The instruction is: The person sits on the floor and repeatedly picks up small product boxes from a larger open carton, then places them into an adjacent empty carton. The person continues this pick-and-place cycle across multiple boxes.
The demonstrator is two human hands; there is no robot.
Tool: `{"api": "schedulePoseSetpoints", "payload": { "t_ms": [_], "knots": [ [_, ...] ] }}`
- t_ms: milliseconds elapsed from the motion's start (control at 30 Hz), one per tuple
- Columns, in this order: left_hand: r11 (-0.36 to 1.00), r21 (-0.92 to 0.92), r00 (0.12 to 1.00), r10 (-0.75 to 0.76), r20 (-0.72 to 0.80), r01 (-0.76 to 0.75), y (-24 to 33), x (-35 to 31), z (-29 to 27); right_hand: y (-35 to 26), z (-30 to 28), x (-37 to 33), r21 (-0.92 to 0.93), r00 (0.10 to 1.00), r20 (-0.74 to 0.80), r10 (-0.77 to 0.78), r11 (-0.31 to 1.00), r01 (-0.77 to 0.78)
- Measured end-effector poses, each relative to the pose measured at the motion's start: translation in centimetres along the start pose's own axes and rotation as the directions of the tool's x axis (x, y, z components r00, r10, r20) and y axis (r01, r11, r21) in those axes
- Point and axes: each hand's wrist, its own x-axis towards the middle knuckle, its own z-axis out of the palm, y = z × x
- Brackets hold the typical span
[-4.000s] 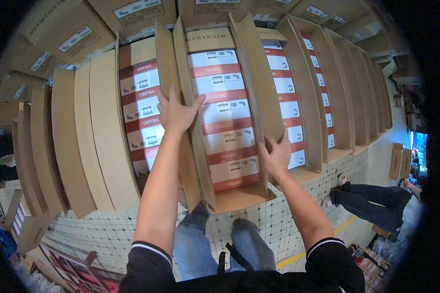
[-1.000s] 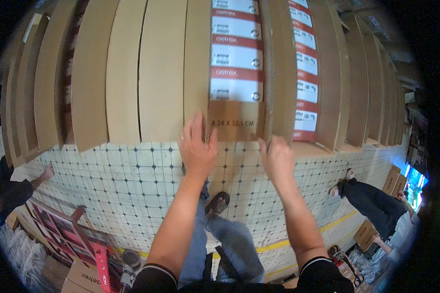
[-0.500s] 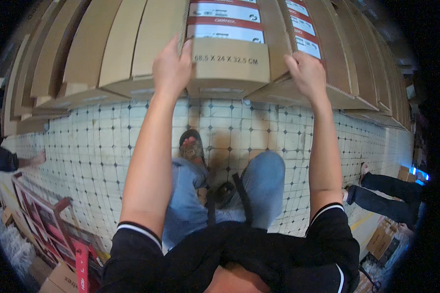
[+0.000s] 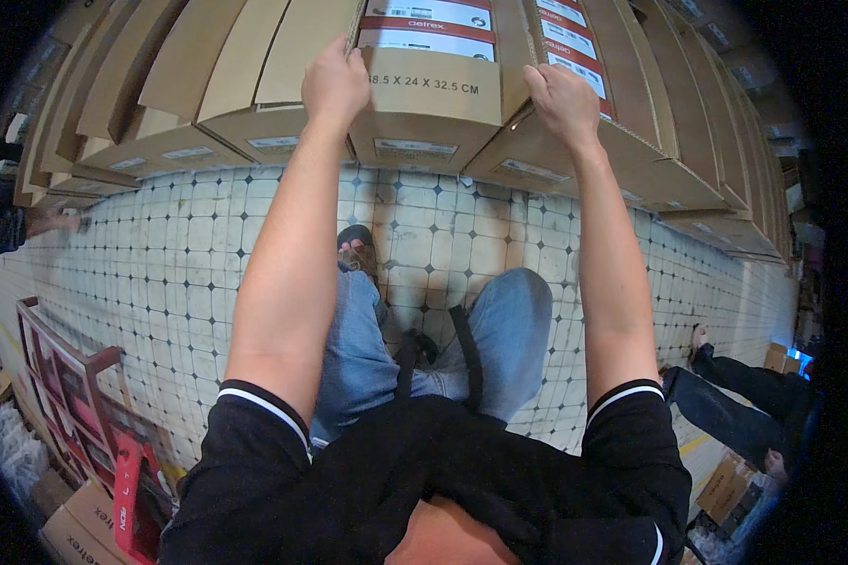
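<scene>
An open cardboard carton (image 4: 424,94) stands in front of me, its front flap folded outward and down. Red and white boxes (image 4: 428,28) are stacked inside. Closed around the upright flap edge at the carton's left side is my left hand (image 4: 335,87). My right hand (image 4: 567,102) makes a fist over the top edge of the cardboard on the other side, beside a second carton (image 4: 537,155) that also holds red and white boxes (image 4: 573,49). Exactly which layers of cardboard lie within each grip is hidden by the fingers.
More open cartons (image 4: 226,80) line up left and right in a long row on the tiled floor (image 4: 188,235). A red metal cart (image 4: 71,372) stands at lower left. Other people's legs (image 4: 735,395) show at right, and another person's arm (image 4: 52,223) at far left.
Both hands keep their grip on the cardboard. The cartons and hands sit slightly higher in the picture, with the right hand a little farther left. The person at far left has shifted.
</scene>
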Motion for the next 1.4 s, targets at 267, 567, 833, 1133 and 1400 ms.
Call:
{"api": "schedulePoseSetpoints", "payload": {
  "t_ms": [267, 567, 833, 1133, 1400],
  "knots": [
    [0.999, -0.016, 0.997, 0.05, 0.055, -0.049, 0.3, 0.0, -0.4, -0.1, 0.6, 0.1, 0.087, 0.994, -0.051, 0.101, 0.992, -0.096],
    [0.996, 0.064, 0.994, 0.055, 0.099, -0.061, 1.3, -0.1, 0.0, -0.7, 0.1, 0.2, 0.091, 0.981, 0.009, 0.192, 0.977, -0.192],
    [0.997, 0.078, 0.981, -0.032, 0.191, 0.017, 2.1, 1.0, -0.7, -6.4, -0.4, 1.4, -0.159, 0.849, -0.528, 0.042, 0.976, -0.147],
    [0.993, 0.113, 0.994, -0.046, 0.1, 0.034, 2.6, 2.4, -3.3, -10.9, 10.0, 7.1, 0.094, 0.948, 0.231, 0.219, 0.965, -0.246],
    [0.998, 0.012, 0.996, -0.064, 0.067, 0.064, 1.3, 4.2, -3.3, -10.9, 0.8, 3.9, 0.106, 0.998, 0.034, 0.049, 0.993, -0.052]
  ]
}}
